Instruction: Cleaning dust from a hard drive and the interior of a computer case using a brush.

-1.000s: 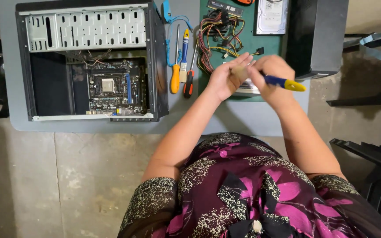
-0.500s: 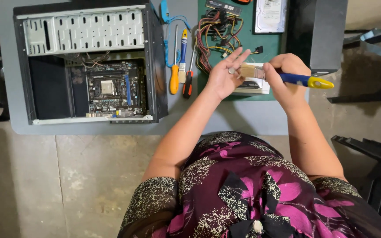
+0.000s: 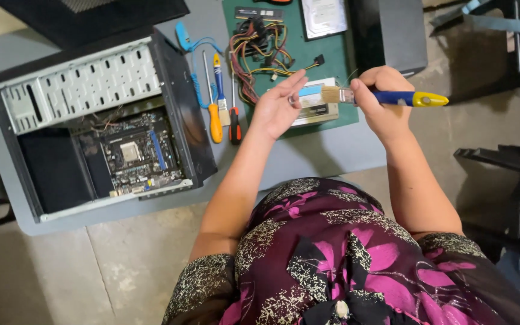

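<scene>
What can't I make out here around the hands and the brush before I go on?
- Head view: the small item at the left hand's fingertips is too small to identify.
- The blue-and-yellow-handled paintbrush's middle is hidden inside the right hand's grip.
- The flat grey drive-like part under the hands is partly covered by the left hand and the bristles.
- The green work mat's top is cut off by the frame edge.

White rectangular label on the hard drive (top of green mat)
</scene>
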